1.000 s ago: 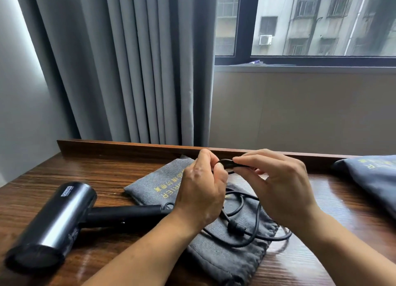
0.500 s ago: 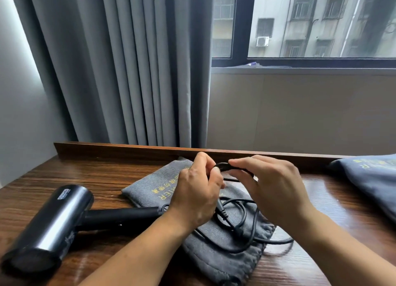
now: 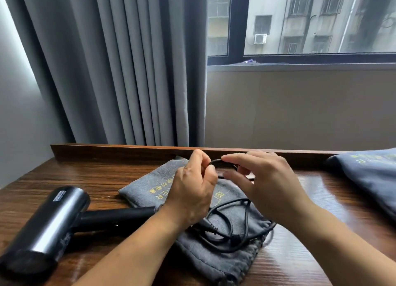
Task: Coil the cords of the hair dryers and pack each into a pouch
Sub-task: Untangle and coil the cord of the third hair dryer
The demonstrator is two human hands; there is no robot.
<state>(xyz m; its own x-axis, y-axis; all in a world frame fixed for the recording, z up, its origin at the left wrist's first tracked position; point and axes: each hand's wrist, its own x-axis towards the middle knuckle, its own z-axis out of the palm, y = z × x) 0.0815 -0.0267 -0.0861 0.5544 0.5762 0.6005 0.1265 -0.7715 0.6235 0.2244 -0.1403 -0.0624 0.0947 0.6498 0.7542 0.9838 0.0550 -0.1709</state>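
**Step in hand: coiling the cord.** The hair dryer (image 3: 55, 217) lies on its side at the left of the bench (image 3: 85, 174), handle pointing toward the grey pouch (image 3: 150, 185). The cord (image 3: 211, 226) runs from the handle end, which the left wrist hides, into loose, uneven turns on top of the pouch. One small loop is raised above the pouch's far end, between the two hands.

**Hand state.** The left hand (image 3: 192, 191) has its fingers curled, pinching the left side of the raised loop. The right hand (image 3: 272, 187) holds the loop's right side between the index finger on top and the thumb below. The other fingers are spread and slack, and the hold looks light.

**Next move (judgement).** The slack on the pouch needs drawing up and laying turn on turn into the held loop. The left pinch should stay firm so that turns already formed do not spring apart. The pouch is not yet open and the dryer is not packed. A second pouch (image 3: 368, 174) lies at the far right.

**Change from the earlier frames.** The right fingers, previously bunched close over the loop, have spread. The slack on the pouch has been drawn in slightly. The dryer and the pouch have not moved.
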